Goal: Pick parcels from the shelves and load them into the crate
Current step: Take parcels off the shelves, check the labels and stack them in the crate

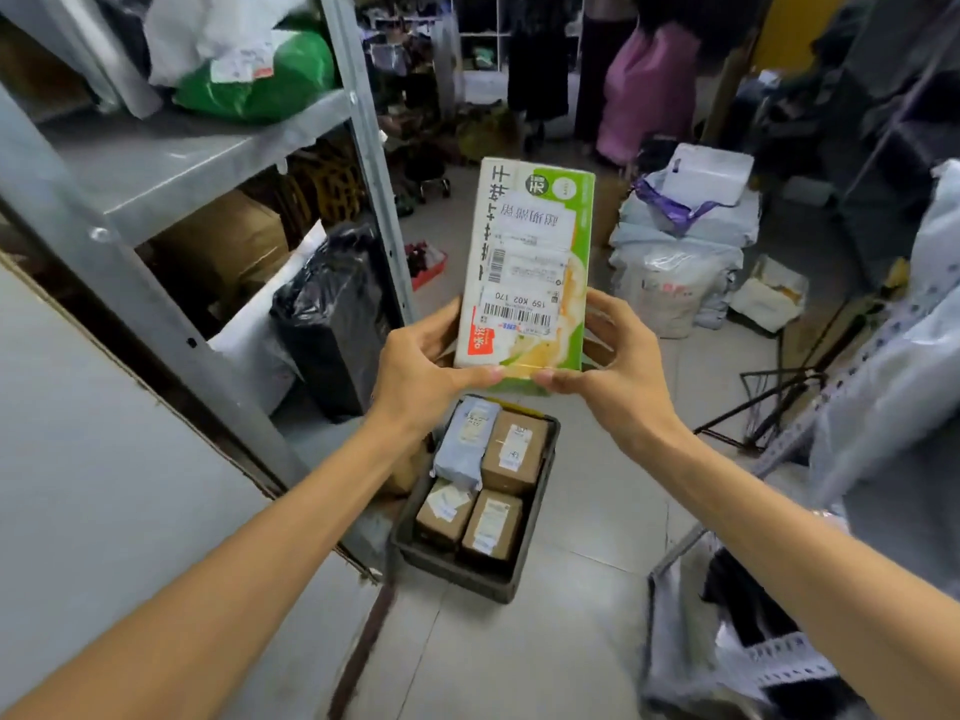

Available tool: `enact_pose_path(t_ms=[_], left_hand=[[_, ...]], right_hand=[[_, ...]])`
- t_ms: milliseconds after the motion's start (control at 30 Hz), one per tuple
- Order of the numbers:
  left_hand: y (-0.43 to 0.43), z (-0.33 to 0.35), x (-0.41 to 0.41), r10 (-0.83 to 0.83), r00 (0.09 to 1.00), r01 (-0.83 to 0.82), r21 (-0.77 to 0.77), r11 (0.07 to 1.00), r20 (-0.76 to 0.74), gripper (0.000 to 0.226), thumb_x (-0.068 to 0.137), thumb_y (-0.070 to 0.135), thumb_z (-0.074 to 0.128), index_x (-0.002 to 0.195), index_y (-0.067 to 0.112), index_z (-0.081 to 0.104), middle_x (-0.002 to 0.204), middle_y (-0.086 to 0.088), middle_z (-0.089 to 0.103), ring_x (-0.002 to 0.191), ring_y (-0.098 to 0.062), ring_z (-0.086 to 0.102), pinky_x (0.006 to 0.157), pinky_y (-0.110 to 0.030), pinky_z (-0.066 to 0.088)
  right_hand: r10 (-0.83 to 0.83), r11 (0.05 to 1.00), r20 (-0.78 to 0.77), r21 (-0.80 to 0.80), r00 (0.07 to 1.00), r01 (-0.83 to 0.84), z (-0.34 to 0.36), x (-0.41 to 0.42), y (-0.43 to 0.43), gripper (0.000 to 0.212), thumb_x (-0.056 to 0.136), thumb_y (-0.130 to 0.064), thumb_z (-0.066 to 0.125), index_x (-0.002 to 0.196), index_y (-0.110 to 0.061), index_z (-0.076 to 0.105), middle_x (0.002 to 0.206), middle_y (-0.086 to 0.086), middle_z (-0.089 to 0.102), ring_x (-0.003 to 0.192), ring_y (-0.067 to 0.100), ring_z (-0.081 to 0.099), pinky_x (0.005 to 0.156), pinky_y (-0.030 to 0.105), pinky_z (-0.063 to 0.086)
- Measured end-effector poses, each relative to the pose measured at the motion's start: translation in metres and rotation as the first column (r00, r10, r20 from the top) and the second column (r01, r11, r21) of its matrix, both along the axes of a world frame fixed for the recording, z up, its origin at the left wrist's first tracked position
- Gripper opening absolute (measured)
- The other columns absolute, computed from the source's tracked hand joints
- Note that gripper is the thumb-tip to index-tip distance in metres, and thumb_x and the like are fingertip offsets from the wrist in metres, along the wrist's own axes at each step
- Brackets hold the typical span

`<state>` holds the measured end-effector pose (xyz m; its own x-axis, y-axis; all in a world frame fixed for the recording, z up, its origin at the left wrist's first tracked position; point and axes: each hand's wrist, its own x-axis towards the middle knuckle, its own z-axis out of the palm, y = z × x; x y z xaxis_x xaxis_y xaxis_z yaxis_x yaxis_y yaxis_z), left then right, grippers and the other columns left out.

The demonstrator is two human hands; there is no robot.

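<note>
With the left hand (415,374) and right hand (621,366) gripping the green-and-white parcel (527,262) above the crate (457,574), lowering onto its loaded boxes appears next.

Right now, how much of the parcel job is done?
Done: three brown boxes and a grey bag lie in the crate. In hand: left hand and right hand hold a green box above it. Left: a black bag and others wait on the shelf.
</note>
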<state>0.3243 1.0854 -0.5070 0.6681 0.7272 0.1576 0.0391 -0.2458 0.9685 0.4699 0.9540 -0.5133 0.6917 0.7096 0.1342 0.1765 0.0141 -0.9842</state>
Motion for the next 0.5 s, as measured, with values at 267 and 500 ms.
enact_pose_path(t_ms=[267,500], left_hand=[[0.088,-0.113,0.025,-0.069,0.992,0.052,-0.153,0.987,-0.106,0.083,0.060,-0.005,0.086,0.136,0.010,0.053,0.111,0.021,0.068,0.106,-0.004,0.066,0.083,-0.020,0.056],[0.171,-0.244,0.046,-0.164,0.966,0.087,-0.345,0.935,-0.200,0.087,0.058,-0.019,0.080,0.136,0.006,0.052,0.122,0.002,0.065,0.103,0.006,0.063,0.074,-0.014,0.054]], right_hand=[[-0.043,0.989,-0.068,-0.144,0.997,0.033,-0.104,0.019,0.079,0.100,0.052,0.001,0.090,0.140,-0.024,0.050,0.116,-0.015,0.068,0.108,0.000,0.063,0.081,0.020,0.055],[-0.167,0.944,-0.162,-0.312,0.973,0.110,-0.238,0.022,0.153,0.075,0.062,0.005,0.084,0.118,-0.038,0.057,0.099,-0.024,0.072,0.093,0.000,0.069,0.071,0.018,0.057]])
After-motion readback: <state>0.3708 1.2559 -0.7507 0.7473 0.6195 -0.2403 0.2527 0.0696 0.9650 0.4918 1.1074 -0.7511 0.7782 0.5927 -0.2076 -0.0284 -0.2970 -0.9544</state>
